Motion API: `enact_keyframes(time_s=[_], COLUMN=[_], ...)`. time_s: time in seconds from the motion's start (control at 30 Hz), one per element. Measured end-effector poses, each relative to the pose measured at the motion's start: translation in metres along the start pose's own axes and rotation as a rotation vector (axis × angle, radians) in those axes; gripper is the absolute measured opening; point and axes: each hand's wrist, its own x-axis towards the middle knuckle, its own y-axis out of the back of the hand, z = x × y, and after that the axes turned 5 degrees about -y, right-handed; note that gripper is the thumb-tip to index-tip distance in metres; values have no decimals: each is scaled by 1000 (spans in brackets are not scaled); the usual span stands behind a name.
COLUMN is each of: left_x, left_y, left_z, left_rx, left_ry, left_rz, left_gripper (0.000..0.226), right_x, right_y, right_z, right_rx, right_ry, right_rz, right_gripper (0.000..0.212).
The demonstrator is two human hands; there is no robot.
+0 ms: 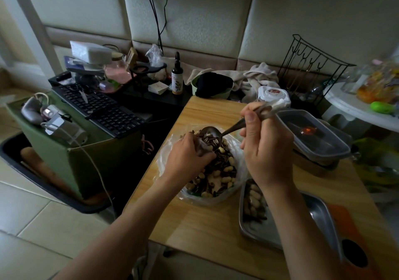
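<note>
Right hand [262,148] grips spoon [212,134]; bottle [177,74] label unreadable.

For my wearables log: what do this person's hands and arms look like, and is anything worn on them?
Both are bare. The left hand and right hand carry no gloves, rings or watch, and no sleeve shows anywhere along the arms.

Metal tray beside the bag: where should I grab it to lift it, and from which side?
Pinch the raised rim of the metal tray at its bare near edge, coming from the person's side: peanuts fill the far end.
</note>
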Motion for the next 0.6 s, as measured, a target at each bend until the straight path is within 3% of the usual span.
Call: enact_keyframes(time_s=[0.6], left_x=[1], left_y=[2], left_z=[4], left_rx=[-201], left_ry=[44], left_rz=[33], left_gripper=[47], right_x=[-3], right_y=[8], right_z=[-7], right_rx=[42], right_ry=[144], right_rz=[-25], right_gripper=[52])
